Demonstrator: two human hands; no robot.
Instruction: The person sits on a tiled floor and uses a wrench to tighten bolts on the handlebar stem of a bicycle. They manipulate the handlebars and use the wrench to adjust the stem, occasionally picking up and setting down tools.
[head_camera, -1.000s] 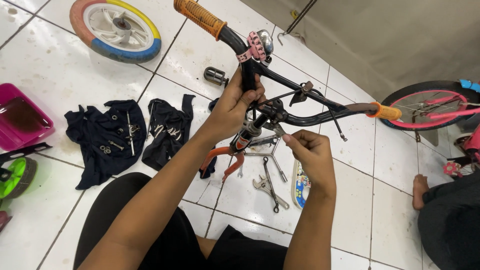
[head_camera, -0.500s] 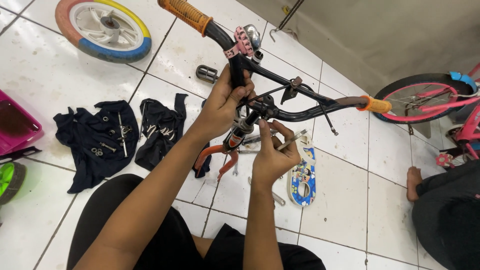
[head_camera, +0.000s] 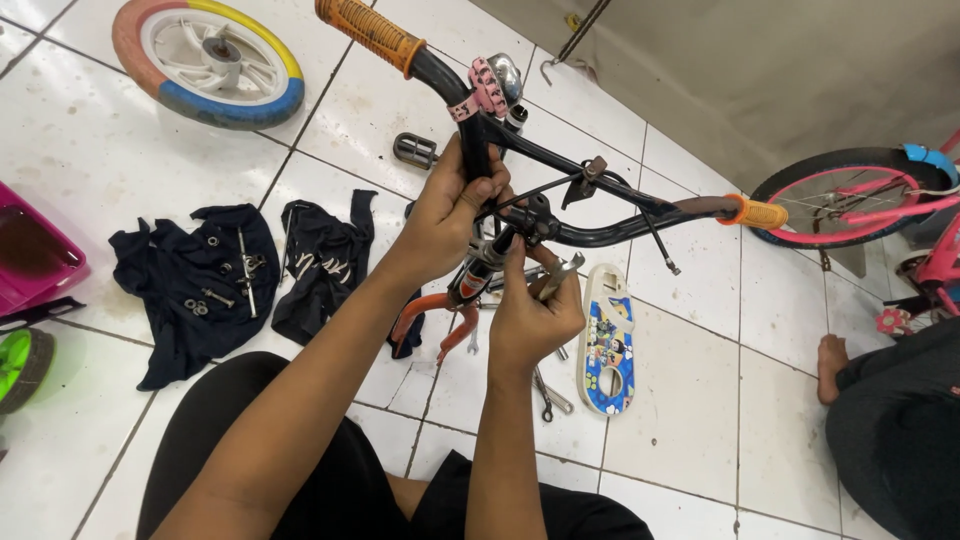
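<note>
A black bicycle handlebar (head_camera: 610, 228) with orange grips stands upright in front of me on an orange fork. My left hand (head_camera: 452, 205) is wrapped around the bar near its centre clamp, just below a pink bell mount. My right hand (head_camera: 535, 310) is closed on a silver open-ended wrench (head_camera: 562, 273), its jaw up against the stem below the clamp. Black brake cables run across the bar between my two hands.
A small wheel with a multicoloured tyre (head_camera: 208, 60) lies far left. Dark cloths (head_camera: 195, 280) hold bolts and nuts. A printed chain guard (head_camera: 607, 340) and more wrenches lie on the white tiles. A pink bicycle wheel (head_camera: 850, 195) and another person's foot (head_camera: 832, 365) are at right.
My right hand has risen from low beside the fork up to the stem with the wrench. My left hand has kept its hold on the bar.
</note>
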